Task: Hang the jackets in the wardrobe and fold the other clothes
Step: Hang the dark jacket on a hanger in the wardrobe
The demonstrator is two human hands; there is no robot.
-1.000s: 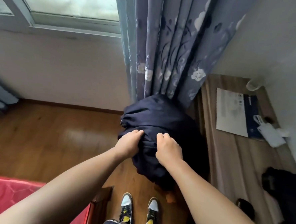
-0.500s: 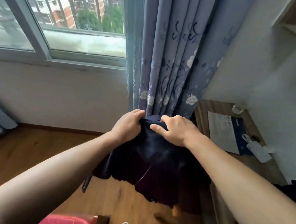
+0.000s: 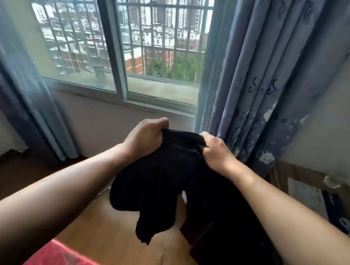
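Both hands hold a dark navy, almost black garment [image 3: 173, 179] up by its top edge. The left hand [image 3: 146, 138] is closed in a fist around a bunch of cloth at the left end of that edge. The right hand [image 3: 216, 154] clamps the right end, its fingers curled into the fabric. Between the 2 grips the edge runs as a short, slightly arched span. Below them the garment hangs in loose folds above the wooden floor [image 3: 106, 228], 1 narrow flap dropping lowest under the left hand and the bulk falling beneath the right forearm. Its type cannot be told. Beyond the grips is a barred window [image 3: 113, 46]. Just behind the right hand hangs a blue flowered curtain [image 3: 254, 96]. Lower and to the right of that hand stands a wooden desk [image 3: 302, 177] with a paper sheet [image 3: 305, 197] on it. Red bedding [image 3: 60, 256] lies under the left forearm.
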